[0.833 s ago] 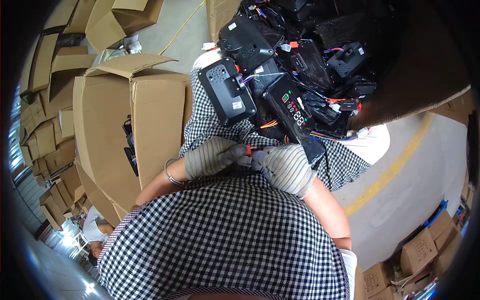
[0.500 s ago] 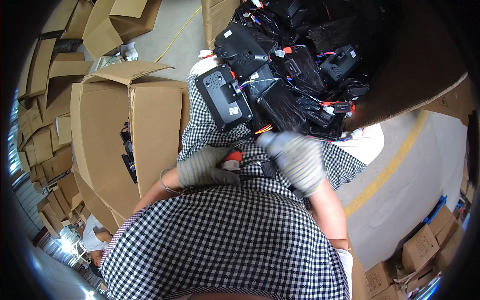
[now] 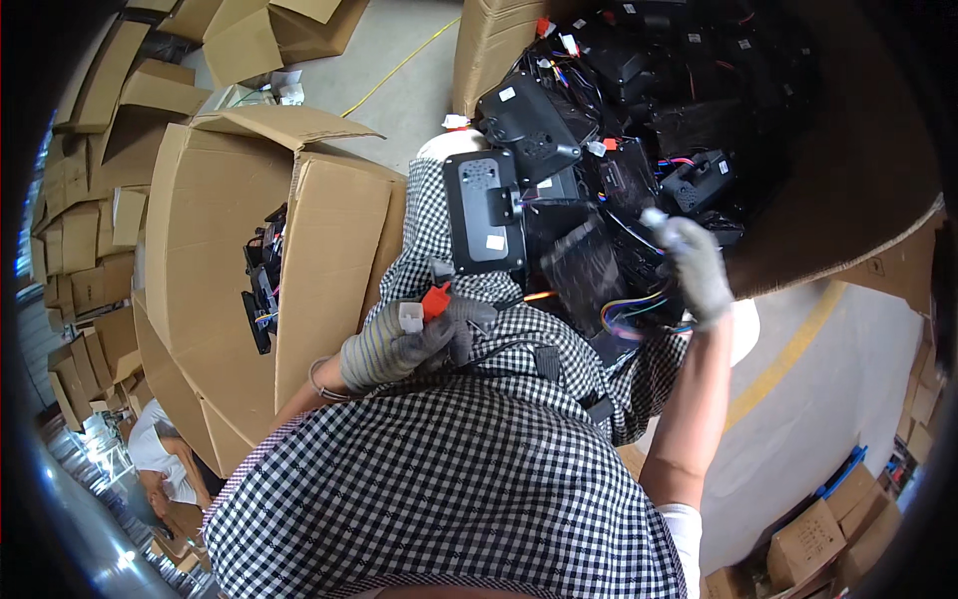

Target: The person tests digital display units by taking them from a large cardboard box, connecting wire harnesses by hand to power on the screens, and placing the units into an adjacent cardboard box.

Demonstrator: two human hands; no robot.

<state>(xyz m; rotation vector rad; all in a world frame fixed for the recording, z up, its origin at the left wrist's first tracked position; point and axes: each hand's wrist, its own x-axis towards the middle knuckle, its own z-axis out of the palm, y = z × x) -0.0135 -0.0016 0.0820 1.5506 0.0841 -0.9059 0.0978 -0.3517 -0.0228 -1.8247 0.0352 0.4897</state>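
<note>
My left hand, in a grey striped glove, is closed in front of my checkered apron. Held in it are a red and white wire connector, whose ends stick up above the fingers. My right hand, gloved too, is over the near right of the pile, smeared by motion. A small whitish piece is at its fingertips; whether they grip it I cannot make out. Between the hands lies a black film-wrapped part. Beyond my left hand rests a flat black speaker-like housing with a grille.
A large open carton holds the heap of black housings and coloured wires. On the left stands another open carton with some black parts in it. Flattened cartons are stacked farther left. A person is at the lower left.
My right hand has moved right and away from my lap, over the pile. The left hand has turned, so its red and white connector shows more. The whole view has shifted slightly.
</note>
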